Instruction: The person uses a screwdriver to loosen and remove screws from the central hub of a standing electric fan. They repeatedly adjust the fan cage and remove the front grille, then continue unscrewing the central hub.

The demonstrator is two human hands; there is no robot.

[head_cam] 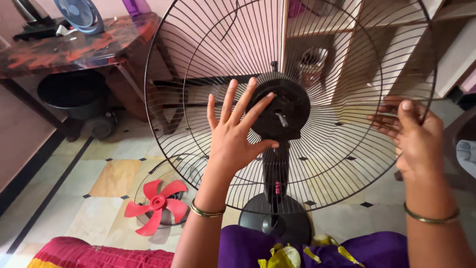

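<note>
My left hand (233, 134) lies flat with its 5 fingers spread against the black wire fan guard (198, 64), fingertips at the dark motor hub (282, 111) in its centre. My right hand (414, 136) curls its fingers around the guard's right rim. The guard stands upright on the fan's stand (275, 173), with a red blade (156, 204) on the floor tiles (79, 193) at lower left.

Counts of the fan parts, hands and furniture in view

Two hands, the left hand (237, 131) and the right hand (414, 136); two gold bangles, one on the left wrist (207, 212) and one on the right wrist (430, 218); two wire fan guards, one upright on the stand (198, 59) and one on the floor (171, 171); one red fan blade (156, 204); one small blue table fan (79, 14); one dark table (74, 49); one black tub (74, 94).
</note>
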